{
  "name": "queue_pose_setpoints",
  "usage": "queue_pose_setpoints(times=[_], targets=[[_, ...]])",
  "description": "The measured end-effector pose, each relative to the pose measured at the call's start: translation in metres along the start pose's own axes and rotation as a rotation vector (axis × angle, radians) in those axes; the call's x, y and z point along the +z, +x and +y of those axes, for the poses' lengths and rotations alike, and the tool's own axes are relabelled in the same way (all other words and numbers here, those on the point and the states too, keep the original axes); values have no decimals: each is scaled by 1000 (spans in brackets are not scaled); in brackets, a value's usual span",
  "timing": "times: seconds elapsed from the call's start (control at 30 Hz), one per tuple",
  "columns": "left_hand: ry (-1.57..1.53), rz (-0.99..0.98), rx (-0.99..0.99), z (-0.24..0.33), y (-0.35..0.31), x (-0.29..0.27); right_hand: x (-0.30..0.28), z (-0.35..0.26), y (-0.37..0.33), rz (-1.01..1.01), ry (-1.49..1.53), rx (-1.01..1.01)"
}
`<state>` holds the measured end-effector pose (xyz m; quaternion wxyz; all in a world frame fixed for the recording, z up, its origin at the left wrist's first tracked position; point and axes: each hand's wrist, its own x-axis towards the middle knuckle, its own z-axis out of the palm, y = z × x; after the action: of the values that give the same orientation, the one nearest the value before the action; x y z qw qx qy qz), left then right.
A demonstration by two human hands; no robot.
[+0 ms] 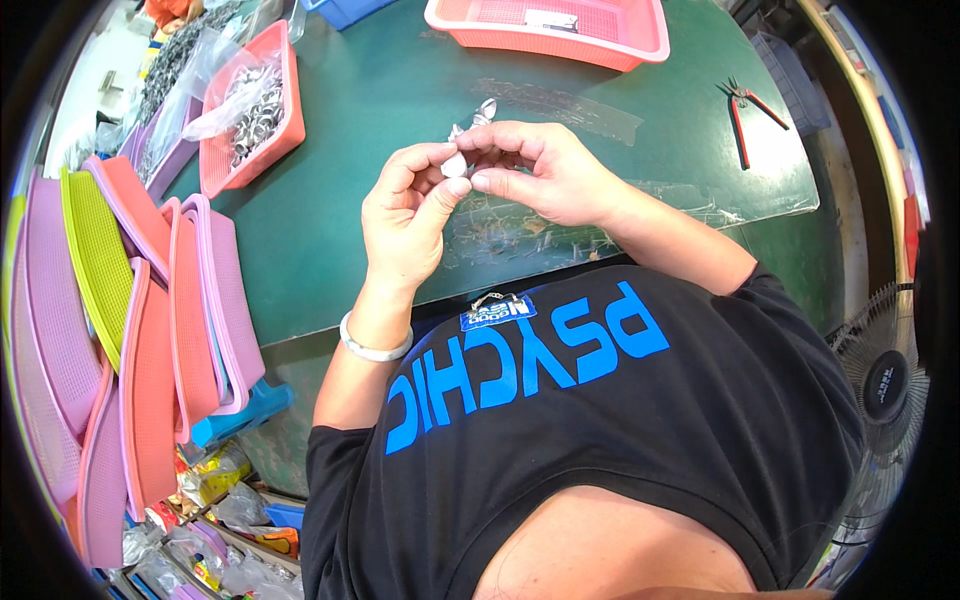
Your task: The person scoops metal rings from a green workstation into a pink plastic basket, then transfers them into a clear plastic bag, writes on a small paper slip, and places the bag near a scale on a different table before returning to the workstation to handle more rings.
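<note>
My left hand (408, 205) pinches a small pale, rounded piece (455, 165) between thumb and fingertips, over the green table. Close against it on the right, my right hand (550, 172) has its thumb and fingers bent together at the same spot. Whatever the right fingers grip is mostly hidden behind them. Just beyond the fingertips a small shiny silver metal piece (486, 110) shows; I cannot tell whether it is joined to the pale piece or lies on the table.
A pink basket (298, 120) of small silver metal parts stands at the left. Another pink basket (640, 52) sits at the far edge. Red-handled pliers (740, 115) lie at the right. Stacked coloured baskets (150, 390) crowd the left; a fan (885, 385) stands at the right.
</note>
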<state>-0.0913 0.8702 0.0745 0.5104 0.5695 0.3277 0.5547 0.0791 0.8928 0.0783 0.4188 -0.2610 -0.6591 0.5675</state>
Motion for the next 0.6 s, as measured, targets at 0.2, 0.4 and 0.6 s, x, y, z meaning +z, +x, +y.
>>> queue_pose_setpoints(times=[0.2,0.4,0.6], targets=[[67,-24,29,-2,-3,-2,4,0,2,64,112,66],[-103,35,-184,8,-6,3,5,-7,3,118,230,193],[-212,66,-293,11,-7,2,5,-9,5,144,185,239]])
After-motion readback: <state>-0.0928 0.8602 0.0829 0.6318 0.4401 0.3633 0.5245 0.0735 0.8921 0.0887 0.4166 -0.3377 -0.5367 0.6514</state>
